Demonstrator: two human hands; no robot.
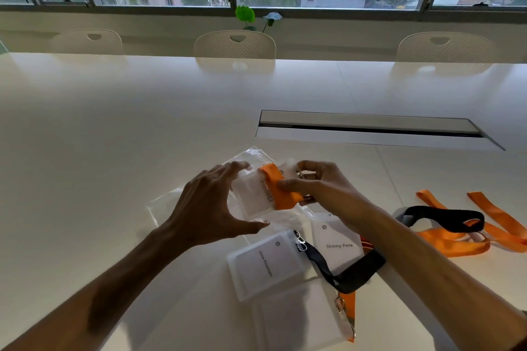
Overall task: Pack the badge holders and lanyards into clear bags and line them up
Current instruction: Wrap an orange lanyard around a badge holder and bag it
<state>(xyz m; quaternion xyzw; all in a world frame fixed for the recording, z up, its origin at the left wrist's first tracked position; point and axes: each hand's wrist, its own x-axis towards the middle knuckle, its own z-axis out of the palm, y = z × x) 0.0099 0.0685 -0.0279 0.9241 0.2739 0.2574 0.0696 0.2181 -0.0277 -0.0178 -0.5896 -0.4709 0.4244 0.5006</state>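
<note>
My left hand (211, 205) holds a clear bag (251, 159) by its mouth, thumb below and fingers above. My right hand (316, 182) pinches a badge holder (253, 196) wrapped in a folded orange lanyard (281, 191), partly inside the bag. Nearer to me lie a frosted badge holder (265, 268) with a black lanyard (350, 273) clipped to it, and a holder reading "Skinny Pete" (336, 248). Another clear bag or holder (296, 319) lies at the front with an orange strap (348, 308) beside it.
Loose orange lanyards (490, 219) and a black lanyard (445, 215) lie at the right on the white table (114, 137). A cable tray slot (370, 129) sits in the table's middle. Three white chairs (235, 44) stand at the far side under windows.
</note>
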